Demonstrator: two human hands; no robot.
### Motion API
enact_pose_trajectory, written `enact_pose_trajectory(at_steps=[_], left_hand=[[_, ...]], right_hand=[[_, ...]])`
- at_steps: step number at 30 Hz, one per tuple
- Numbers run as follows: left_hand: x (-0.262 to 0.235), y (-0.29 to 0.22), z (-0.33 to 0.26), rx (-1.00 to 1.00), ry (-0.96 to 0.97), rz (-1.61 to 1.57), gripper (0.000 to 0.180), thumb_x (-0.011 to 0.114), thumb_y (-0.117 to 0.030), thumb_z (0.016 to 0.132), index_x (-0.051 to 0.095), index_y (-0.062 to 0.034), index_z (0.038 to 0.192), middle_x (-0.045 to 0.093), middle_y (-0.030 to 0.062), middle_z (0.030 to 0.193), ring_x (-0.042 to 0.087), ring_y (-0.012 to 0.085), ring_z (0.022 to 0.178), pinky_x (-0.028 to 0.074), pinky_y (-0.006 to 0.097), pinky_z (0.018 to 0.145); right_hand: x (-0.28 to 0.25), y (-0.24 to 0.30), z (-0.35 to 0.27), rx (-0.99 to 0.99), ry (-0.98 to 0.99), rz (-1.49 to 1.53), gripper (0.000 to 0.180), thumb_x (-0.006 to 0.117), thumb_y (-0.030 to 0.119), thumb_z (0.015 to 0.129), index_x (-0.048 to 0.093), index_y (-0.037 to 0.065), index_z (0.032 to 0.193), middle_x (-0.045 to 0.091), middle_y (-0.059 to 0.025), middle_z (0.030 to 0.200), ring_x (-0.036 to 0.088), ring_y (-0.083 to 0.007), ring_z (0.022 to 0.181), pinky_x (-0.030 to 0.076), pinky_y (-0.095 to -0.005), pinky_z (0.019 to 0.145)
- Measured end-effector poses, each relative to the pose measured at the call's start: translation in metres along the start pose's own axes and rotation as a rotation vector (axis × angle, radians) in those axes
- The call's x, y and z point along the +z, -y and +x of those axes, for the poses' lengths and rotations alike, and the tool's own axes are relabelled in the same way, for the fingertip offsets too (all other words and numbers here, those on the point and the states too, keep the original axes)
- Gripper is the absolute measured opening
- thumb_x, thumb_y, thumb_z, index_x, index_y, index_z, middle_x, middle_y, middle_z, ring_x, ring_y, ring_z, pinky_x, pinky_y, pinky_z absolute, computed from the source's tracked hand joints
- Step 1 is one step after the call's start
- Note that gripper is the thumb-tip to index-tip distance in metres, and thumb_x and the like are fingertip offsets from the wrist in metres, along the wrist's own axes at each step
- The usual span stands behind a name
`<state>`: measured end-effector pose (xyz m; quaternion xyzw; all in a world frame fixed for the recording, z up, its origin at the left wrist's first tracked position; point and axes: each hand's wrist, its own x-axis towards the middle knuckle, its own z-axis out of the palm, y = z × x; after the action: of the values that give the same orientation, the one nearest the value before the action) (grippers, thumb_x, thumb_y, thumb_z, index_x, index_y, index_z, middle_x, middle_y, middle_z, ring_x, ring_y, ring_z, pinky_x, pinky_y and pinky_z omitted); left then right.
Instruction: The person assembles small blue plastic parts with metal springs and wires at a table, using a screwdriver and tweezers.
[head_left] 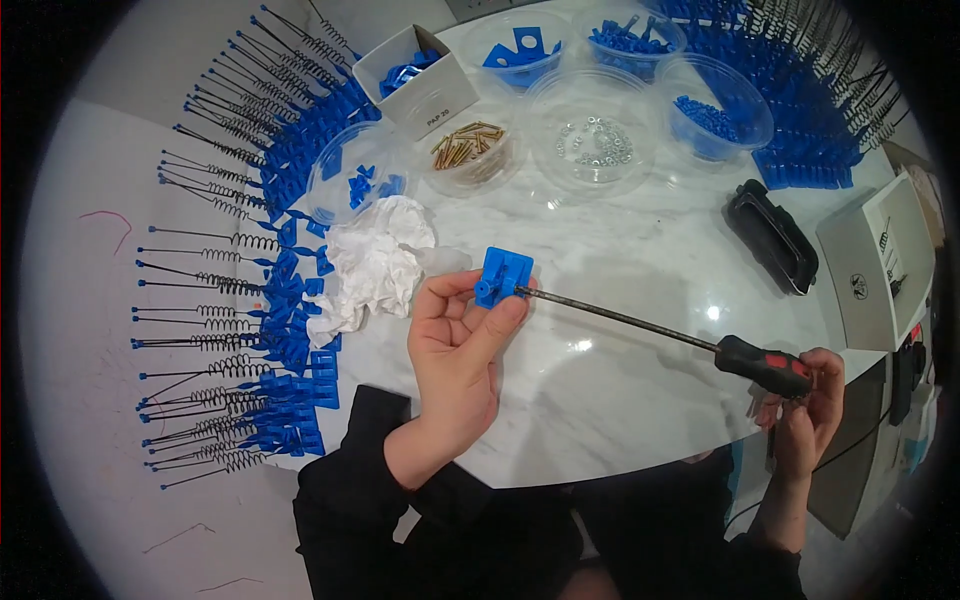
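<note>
Over the middle of the white marbled table, my left hand (455,345) pinches a small blue plastic bracket (502,272) with a square plate between thumb and fingers. At the right, my right hand (808,400) grips the black and red handle of a long screwdriver (640,322). The screwdriver's shaft slants up to the left, and its tip meets the bracket beside my left thumb. Whether a screw sits at the tip is too small to tell. Crumpled white tissue (375,260) lies just left of my left hand.
Clear tubs hold brass-coloured screws (468,147), metal nuts (597,142) and blue parts (705,115). A white box (440,100) stands behind. Blue pieces with black springs (285,375) line the left edge; more crowd the far right. A black case (770,237) and another white box (880,265) sit right.
</note>
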<state>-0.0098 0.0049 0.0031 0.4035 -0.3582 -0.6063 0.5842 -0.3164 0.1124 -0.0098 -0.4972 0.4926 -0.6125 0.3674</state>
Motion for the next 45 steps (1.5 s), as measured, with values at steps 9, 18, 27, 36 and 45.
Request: enact_pose_trajectory(at_steps=[9,18,27,36,45], left_hand=[[0.001,0.000,0.001,0.009,-0.028,-0.070,0.036,0.062,0.011,0.086,0.043,-0.0026,0.113,0.059,0.0147,0.113,0.064,0.0239,0.107,0.051,0.030,0.092],[-0.003,0.002,0.003,0.061,0.034,-0.038,0.039,0.063,0.013,0.084,0.043,-0.0033,0.113,0.059,0.0134,0.113,0.064,0.0225,0.105,0.050,0.029,0.091],[-0.004,0.001,0.002,0.046,0.013,-0.033,0.041,0.062,0.017,0.082,0.044,-0.0043,0.112,0.058,0.0132,0.115,0.064,0.0250,0.105,0.051,0.031,0.091],[-0.003,-0.006,0.000,0.037,0.019,0.048,0.039,0.064,0.015,0.082,0.043,-0.0034,0.109,0.056,0.0109,0.112,0.064,0.0230,0.106,0.052,0.030,0.090],[-0.003,-0.008,-0.003,0.019,0.070,0.013,0.037,0.063,0.013,0.084,0.042,-0.0027,0.110,0.054,0.0116,0.115,0.063,0.0234,0.108,0.054,0.032,0.091]], right_hand=[[-0.015,-0.015,0.000,-0.074,0.004,-0.226,0.042,0.059,0.026,0.094,0.045,-0.005,0.119,0.057,-0.0068,0.077,0.055,-0.0084,0.053,0.040,-0.0183,0.045],[-0.001,-0.002,0.002,0.127,-0.143,-0.050,0.030,0.052,0.020,0.099,0.045,-0.005,0.116,0.055,-0.0066,0.074,0.051,-0.0079,0.048,0.038,-0.0184,0.043],[-0.015,-0.008,0.000,0.103,0.010,0.038,0.032,0.052,0.023,0.098,0.050,-0.005,0.114,0.062,-0.0130,0.085,0.052,-0.0075,0.050,0.037,-0.0160,0.044],[-0.022,-0.014,-0.001,0.147,-0.008,-0.035,0.036,0.041,0.026,0.105,0.048,-0.003,0.125,0.058,-0.0077,0.085,0.048,-0.0050,0.053,0.032,-0.0172,0.044],[-0.022,-0.007,0.003,0.065,0.128,-0.250,0.042,0.056,0.027,0.096,0.048,-0.001,0.127,0.059,-0.0132,0.116,0.058,-0.0135,0.083,0.043,-0.0204,0.068]])
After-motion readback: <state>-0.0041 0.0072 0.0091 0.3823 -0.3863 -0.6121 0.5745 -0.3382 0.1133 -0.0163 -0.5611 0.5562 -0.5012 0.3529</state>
